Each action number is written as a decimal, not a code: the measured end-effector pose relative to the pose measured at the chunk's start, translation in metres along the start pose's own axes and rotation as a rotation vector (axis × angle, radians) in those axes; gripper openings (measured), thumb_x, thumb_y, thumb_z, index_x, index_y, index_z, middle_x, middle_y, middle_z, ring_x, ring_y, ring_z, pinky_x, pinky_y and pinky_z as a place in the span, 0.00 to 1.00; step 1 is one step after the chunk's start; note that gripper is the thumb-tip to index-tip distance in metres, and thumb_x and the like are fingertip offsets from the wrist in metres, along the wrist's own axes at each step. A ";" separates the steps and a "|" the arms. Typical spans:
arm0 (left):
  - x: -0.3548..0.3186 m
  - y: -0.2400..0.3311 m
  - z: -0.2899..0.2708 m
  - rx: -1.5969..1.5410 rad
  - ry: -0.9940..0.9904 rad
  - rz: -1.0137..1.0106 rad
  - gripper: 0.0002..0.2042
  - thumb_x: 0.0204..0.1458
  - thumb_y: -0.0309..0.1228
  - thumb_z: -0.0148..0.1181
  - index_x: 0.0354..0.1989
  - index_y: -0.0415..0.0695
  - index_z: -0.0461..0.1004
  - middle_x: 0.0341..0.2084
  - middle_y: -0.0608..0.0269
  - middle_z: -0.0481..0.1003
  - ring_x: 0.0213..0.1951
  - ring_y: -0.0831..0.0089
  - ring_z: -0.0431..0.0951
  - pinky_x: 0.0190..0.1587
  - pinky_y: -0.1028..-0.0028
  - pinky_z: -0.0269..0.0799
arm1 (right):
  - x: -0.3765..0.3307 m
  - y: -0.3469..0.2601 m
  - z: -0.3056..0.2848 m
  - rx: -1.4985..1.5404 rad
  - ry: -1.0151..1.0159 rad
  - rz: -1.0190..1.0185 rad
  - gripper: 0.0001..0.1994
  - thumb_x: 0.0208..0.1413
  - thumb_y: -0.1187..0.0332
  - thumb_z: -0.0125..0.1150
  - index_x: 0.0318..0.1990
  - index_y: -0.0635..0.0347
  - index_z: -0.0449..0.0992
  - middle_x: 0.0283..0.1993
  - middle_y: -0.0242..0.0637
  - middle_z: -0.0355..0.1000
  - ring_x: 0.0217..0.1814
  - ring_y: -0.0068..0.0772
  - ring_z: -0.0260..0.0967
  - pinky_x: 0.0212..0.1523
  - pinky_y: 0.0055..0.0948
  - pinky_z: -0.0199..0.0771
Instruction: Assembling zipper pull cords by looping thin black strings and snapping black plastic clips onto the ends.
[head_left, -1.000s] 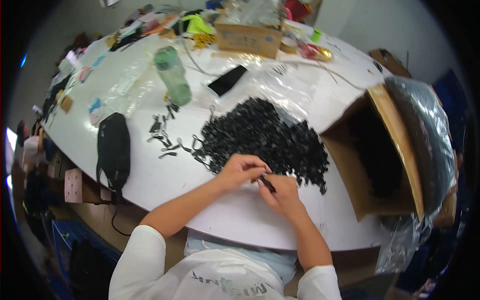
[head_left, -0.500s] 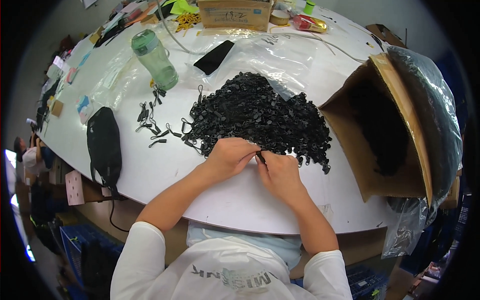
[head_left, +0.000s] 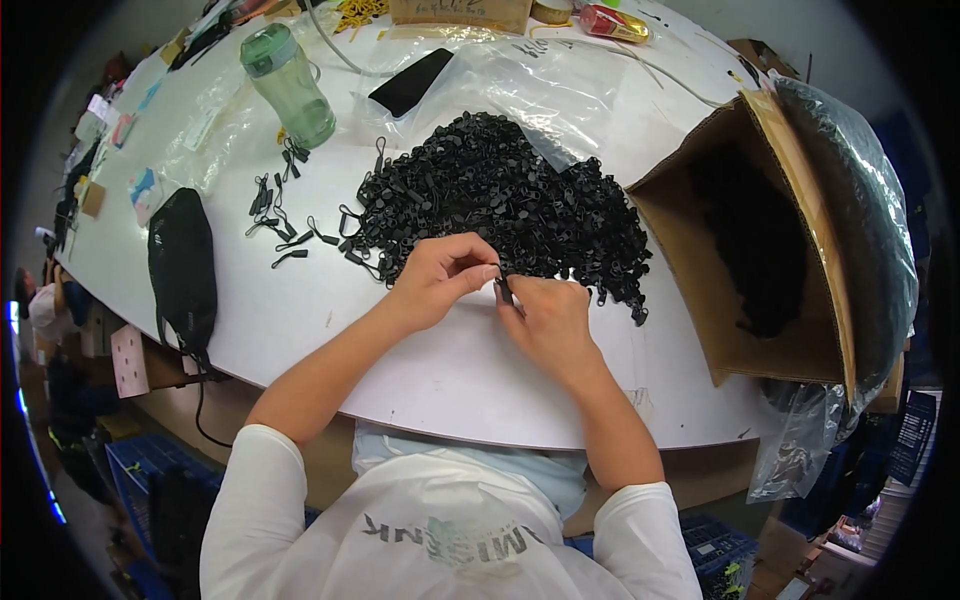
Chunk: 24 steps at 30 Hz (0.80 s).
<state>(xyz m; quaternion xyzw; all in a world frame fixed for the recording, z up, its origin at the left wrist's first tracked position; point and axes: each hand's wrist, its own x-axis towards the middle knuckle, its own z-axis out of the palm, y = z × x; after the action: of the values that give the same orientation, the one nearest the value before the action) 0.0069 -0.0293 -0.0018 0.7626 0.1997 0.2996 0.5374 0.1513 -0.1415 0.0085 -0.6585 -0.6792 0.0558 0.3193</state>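
Just in front of a heap of small black zipper pulls (head_left: 500,190), my two hands meet. My right hand (head_left: 550,312) is closed on a black zipper pull (head_left: 505,291), whose dark end shows between thumb and fingers. My left hand (head_left: 440,280) pinches at the upper end of that same pull, thumb and forefinger together; the fine detail there is too small to make out. Several loose zipper pulls with cord loops (head_left: 291,255) lie on the white table to the left of the heap.
An open cardboard box (head_left: 690,290) with black contents stands at right, plastic film over its side. Left are a black pouch (head_left: 183,262) and a green bottle (head_left: 290,90). Behind the heap lie a black phone-like slab (head_left: 412,82) and a clear plastic bag (head_left: 560,85).
The whole view has shifted, so the table sits higher and slightly left. The fingertips have parted a little, and more of the black pull shows between my hands.
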 end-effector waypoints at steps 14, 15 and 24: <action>0.008 -0.005 -0.001 0.388 0.218 0.771 0.09 0.35 0.21 0.69 0.24 0.40 0.73 0.22 0.64 0.66 0.22 0.69 0.64 0.21 0.73 0.59 | 0.002 -0.012 -0.008 0.996 -0.165 0.519 0.13 0.55 0.70 0.57 0.20 0.66 0.74 0.12 0.27 0.63 0.11 0.13 0.56 0.12 0.18 0.51; 0.009 -0.005 -0.002 0.428 0.215 0.793 0.09 0.36 0.21 0.68 0.24 0.40 0.72 0.21 0.63 0.66 0.22 0.69 0.66 0.21 0.74 0.60 | 0.000 -0.010 -0.004 1.021 -0.108 0.537 0.13 0.55 0.71 0.57 0.20 0.66 0.74 0.12 0.26 0.64 0.11 0.12 0.56 0.11 0.17 0.50; 0.001 -0.003 0.001 0.339 0.138 0.822 0.07 0.40 0.20 0.63 0.28 0.38 0.72 0.20 0.61 0.67 0.22 0.67 0.71 0.22 0.71 0.67 | -0.002 -0.020 0.009 0.737 0.128 0.487 0.09 0.52 0.72 0.60 0.23 0.66 0.74 0.13 0.26 0.65 0.14 0.14 0.58 0.14 0.22 0.53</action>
<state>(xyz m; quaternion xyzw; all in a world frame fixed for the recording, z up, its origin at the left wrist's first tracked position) 0.0089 -0.0282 -0.0042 0.8341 -0.0384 0.5016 0.2265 0.1299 -0.1429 0.0104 -0.6438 -0.4177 0.3267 0.5516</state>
